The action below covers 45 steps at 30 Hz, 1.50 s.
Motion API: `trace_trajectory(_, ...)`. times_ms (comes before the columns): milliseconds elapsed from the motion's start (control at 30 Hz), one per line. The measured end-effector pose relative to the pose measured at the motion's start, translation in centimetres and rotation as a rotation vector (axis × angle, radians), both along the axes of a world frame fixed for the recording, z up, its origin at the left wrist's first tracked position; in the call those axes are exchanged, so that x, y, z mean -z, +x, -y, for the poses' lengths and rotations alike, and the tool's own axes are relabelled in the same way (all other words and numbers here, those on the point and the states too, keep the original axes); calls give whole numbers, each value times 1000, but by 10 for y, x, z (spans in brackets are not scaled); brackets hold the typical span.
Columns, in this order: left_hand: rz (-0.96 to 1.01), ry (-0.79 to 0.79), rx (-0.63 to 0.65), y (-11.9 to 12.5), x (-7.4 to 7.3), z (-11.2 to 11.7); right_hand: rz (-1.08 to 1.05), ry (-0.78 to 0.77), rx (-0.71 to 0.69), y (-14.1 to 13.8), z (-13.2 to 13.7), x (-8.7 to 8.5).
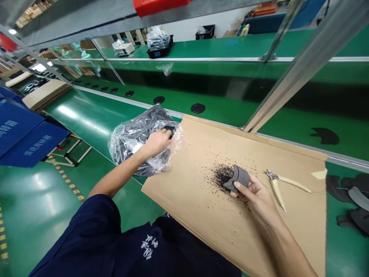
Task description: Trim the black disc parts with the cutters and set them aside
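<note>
My right hand [255,192] grips a curved dark grey piece [241,177], foam-like in look, with the thumb on its near side. Below it, a pile of small black scraps [221,175] is scattered over a sheet of brown cardboard [184,196]. On the left, my left hand [158,143] reaches into the mouth of a clear plastic bag [127,134] filled with dark pieces. Its fingers are curled on a black piece [170,130], mostly hidden by the hand and the film. Cream-handled nippers [275,177] lie to the right of my right hand.
Black flat pieces [198,108] lie spaced along the green belt [239,107] behind the cardboard. A slanted metal post [288,77] rises at the back right. More dark curved pieces [357,215] lie at the right edge. Blue boxes [29,130] stand far left.
</note>
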<state>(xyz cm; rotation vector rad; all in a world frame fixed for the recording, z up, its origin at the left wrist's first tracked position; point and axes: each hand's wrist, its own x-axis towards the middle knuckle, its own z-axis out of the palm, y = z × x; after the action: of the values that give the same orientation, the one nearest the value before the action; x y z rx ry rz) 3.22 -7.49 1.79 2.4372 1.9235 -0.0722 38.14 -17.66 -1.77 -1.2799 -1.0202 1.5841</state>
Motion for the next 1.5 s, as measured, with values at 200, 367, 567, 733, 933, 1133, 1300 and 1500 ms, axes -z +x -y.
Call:
trace_trajectory(200,-36,-1,-143,-18,8,-19,104,131,117,7,3,7)
trace_trajectory(367,111,147,-123,-15,-3,-11,92,179,137,5,7,17)
trace_trajectory(567,1090,-41,70,57,15,28,61,169,163,-10,11,15)
trace_trajectory(733,1247,-210,234,130,36,64,11,148,126,-24,14,10)
trace_trajectory(933,1137,-25,269,144,43,68,59,149,113,-26,15,10)
trace_trajectory(1133,1279,-155,192,146,48,74,144,181,186,-30,16,14)
trace_trajectory(1300,1592,-316,87,150,51,80,102,256,270,-35,19,12)
trace_trajectory(1500,1705,-210,118,154,47,89,118,378,322,-43,26,12)
